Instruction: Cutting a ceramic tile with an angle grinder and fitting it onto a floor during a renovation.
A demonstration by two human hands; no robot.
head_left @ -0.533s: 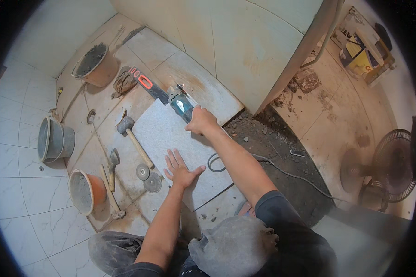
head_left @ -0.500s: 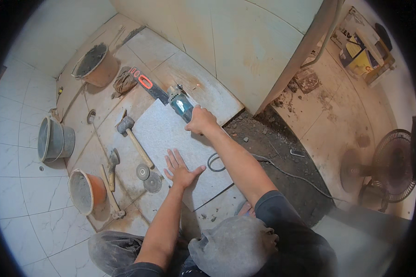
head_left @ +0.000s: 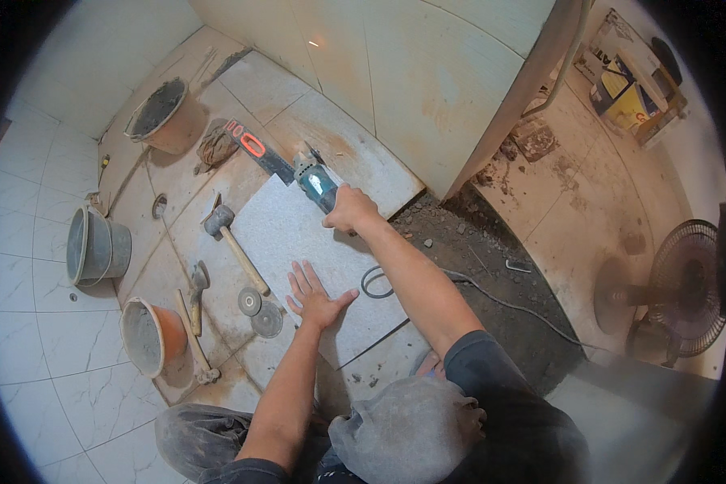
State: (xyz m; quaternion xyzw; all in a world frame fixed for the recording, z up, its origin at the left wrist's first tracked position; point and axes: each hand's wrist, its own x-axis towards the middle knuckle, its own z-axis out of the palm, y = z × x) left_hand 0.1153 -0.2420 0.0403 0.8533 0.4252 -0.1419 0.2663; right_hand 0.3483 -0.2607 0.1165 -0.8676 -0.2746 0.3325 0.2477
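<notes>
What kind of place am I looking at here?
Most likely a room being tiled, a renovation site. The right hand holds an angle grinder on a loose grey tile, the left hand presses it flat, and mortar buckets stand nearby.

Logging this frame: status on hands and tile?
Left hand flat on tile. Right hand grips grinder at tile's far edge. Cord trails right; mallet beside tile.

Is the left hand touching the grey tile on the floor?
Touching. The head view shows the left hand lying flat with fingers spread on the grey tile, no gap visible beneath the palm, while the right hand holds the angle grinder at its far edge.
</notes>
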